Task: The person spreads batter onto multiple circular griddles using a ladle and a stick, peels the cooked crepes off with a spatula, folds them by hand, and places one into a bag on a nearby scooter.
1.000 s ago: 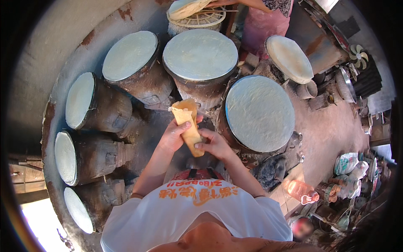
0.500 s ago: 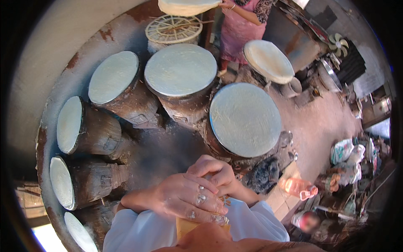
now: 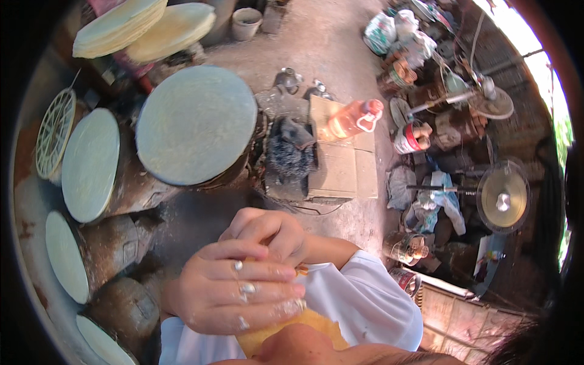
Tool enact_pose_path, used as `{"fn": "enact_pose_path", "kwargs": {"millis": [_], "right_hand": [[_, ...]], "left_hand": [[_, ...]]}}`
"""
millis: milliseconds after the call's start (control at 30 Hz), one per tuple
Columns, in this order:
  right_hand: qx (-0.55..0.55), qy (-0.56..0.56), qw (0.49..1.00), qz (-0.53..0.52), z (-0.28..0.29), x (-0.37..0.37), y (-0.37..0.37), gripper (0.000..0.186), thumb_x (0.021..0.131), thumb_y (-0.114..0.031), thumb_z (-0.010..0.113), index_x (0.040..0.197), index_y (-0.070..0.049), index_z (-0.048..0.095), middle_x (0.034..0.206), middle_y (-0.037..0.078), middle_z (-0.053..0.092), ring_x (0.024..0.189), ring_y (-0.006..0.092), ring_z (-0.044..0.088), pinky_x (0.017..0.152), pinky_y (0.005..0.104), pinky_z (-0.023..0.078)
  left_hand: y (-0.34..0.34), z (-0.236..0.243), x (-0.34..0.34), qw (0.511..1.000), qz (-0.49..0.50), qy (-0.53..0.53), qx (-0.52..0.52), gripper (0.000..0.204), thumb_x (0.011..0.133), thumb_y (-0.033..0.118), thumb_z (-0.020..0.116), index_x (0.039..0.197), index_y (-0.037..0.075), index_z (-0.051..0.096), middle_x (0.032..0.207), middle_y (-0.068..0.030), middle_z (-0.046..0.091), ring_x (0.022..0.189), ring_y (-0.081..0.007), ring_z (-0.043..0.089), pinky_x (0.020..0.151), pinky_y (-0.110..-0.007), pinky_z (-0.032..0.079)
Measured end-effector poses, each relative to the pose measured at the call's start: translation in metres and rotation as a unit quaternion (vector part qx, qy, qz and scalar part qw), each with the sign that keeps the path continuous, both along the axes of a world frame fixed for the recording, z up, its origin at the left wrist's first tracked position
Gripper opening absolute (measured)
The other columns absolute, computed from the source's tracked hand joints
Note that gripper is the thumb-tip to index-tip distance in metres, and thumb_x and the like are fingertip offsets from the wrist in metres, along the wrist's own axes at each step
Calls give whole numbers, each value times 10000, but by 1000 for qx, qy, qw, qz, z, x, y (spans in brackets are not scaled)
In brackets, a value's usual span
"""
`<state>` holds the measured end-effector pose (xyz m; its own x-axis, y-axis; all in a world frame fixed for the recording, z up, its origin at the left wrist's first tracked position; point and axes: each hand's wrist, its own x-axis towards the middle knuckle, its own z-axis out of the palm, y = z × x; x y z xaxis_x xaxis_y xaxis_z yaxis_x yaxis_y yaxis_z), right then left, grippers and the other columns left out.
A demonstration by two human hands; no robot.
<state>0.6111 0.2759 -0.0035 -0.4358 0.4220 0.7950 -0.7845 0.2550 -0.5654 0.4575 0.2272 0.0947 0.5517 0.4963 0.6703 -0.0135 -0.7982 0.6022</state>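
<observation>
The folded yellow sheet is clamped by the left hand and right hand; it could be torn by squeezing.

A thin yellow wrap is sitting folded under the left hand, close up, with the right hand touching it.

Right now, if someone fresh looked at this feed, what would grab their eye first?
First the two hands close under the camera: the left hand, streaked with white paste, and the right hand just behind it, together holding a folded yellow sheet near the lower edge. Next, the round pale steaming cloths on drums, the biggest one upper left. To the right lies a cardboard box with an orange plastic bottle on it.
</observation>
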Motion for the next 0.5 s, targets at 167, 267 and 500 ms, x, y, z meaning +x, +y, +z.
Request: {"fn": "enact_pose_path", "kwargs": {"millis": [167, 267, 500], "right_hand": [[-32, 26, 998, -40, -7, 48, 27, 224, 883, -266, 646, 736, -98, 652, 957, 97, 619, 842, 277, 541, 732, 383, 452], [-36, 54, 998, -28, -20, 86, 44, 131, 875, -180, 664, 874, -49, 651, 995, 178, 612, 929, 337, 532, 764, 458, 514], [28, -5, 982, -186, -43, 175, 78, 139, 874, -190, 660, 933, -65, 677, 986, 148, 625, 875, 336, 555, 733, 449, 522]], "left_hand": [[40, -12, 67, 998, -36, -41, 17, 150, 828, 123, 551, 817, 11, 650, 847, -132, 713, 848, -212, 699, 842, -316, 483], [67, -18, 100, 994, -80, -63, -24, 158, 864, 111, 526, 818, 16, 644, 867, -136, 712, 852, -227, 697, 838, -320, 488], [138, -59, 168, 944, -279, -151, -88, 147, 891, 107, 548, 939, 1, 637, 938, -174, 687, 900, -277, 682, 846, -347, 505]]}}
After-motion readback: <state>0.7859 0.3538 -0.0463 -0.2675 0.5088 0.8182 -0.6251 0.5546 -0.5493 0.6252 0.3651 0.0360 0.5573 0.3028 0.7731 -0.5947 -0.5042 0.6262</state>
